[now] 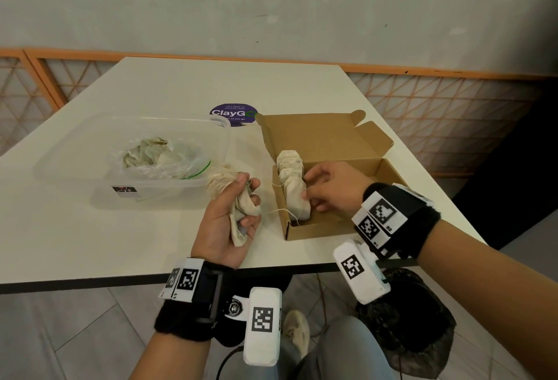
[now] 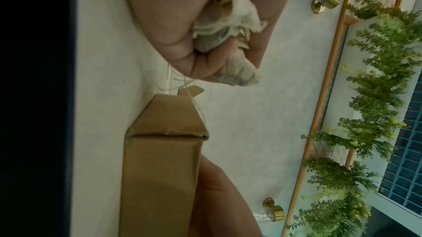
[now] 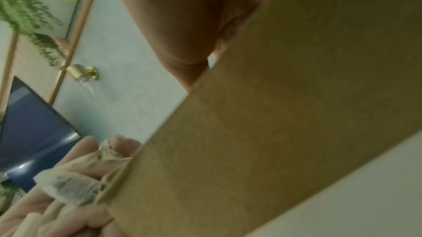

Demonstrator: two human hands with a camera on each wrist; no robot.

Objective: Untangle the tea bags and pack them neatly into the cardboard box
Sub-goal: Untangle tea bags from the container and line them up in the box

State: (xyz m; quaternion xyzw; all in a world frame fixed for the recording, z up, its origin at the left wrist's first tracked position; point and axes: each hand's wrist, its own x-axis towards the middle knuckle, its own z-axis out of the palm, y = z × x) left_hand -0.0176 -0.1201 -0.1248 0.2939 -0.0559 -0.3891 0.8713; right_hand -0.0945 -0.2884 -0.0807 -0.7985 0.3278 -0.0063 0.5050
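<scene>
The left hand [image 1: 225, 222], palm up just above the white table [image 1: 120, 237], clenches a crumpled bunch of pale, string-tailed tea bags [image 1: 238, 210] in curled fingers, while the right hand [image 1: 332, 187] reaches palm-down into the open brown cardboard box [image 1: 317, 230], fingertips touching the row of upright tea bags [image 1: 291, 181] packed along its left wall; whether those fingers pinch a bag cannot be told. The left wrist view alone shows loose threads trailing from the fist toward the box corner, and more bags sit in a clear plastic tub [image 1: 75, 180] at left.
</scene>
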